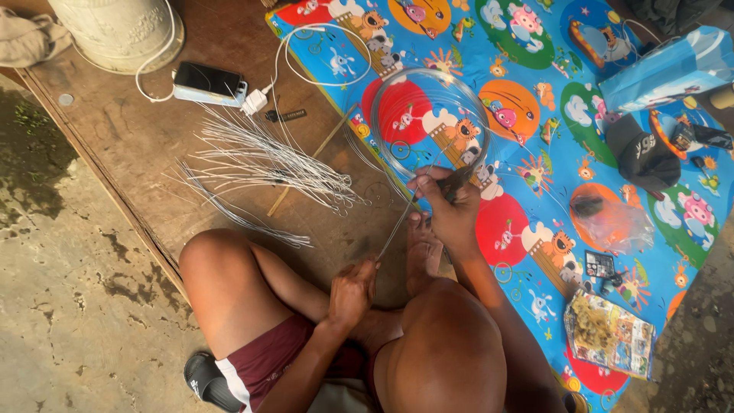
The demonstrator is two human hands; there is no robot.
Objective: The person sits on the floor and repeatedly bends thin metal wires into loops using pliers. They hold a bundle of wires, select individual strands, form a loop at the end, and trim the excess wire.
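Observation:
I sit cross-legged on a wooden platform (130, 138). My left hand (353, 289) pinches the near end of a thin straight wire (396, 226) just above my shin. My right hand (449, 206) grips a dark pair of pliers (451, 182) at the far end of that wire, where it meets a round wire hoop (397, 84) lying over the colourful mat (535, 92). A spread bundle of cut silver wires (264, 160) with looped ends lies on the wood to the left of my hands.
A phone (208, 82) on a white charging cable (306, 53) lies beside a pale bucket (122, 30) at the top left. On the mat are a black cap (642, 157), a blue bag (673, 69), a clear plastic bag (612, 222) and a printed packet (608, 333). Bare ground (61, 291) is left.

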